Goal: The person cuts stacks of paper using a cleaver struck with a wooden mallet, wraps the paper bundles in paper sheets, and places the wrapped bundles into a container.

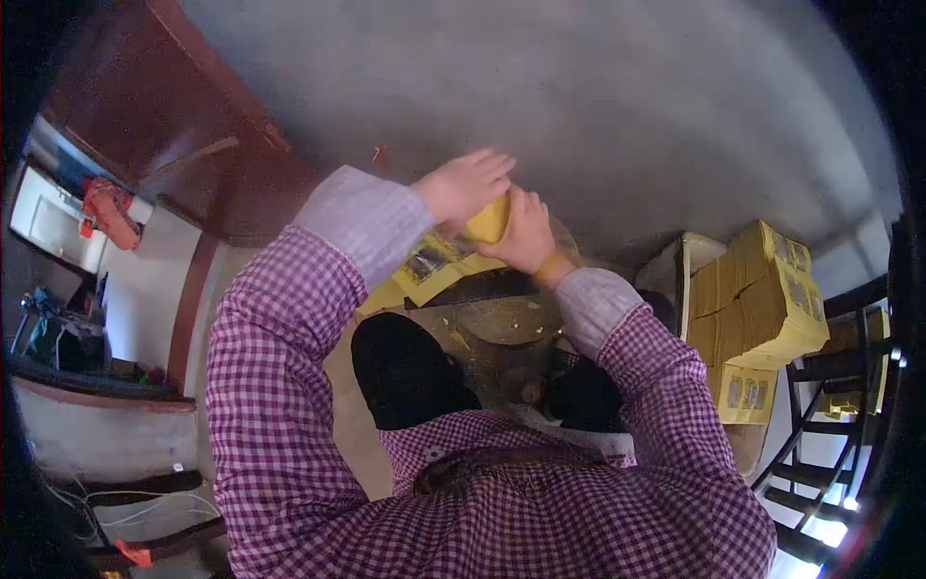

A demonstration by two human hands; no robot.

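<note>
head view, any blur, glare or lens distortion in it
Head view: edges bend fisheye-style, with black corners; the left hand and right hand look slightly soft, perhaps from motion; bright glare shows near the dark slats at lower right.

The left arm [280,328], bent at the elbow, and the right arm [666,376] converge just above the frame's centre, where the left hand [471,185] stretches its fingers [497,164] rightward and the right hand [526,234] curls in a grip, thumb [493,250] set apart toward the lower left.
</note>
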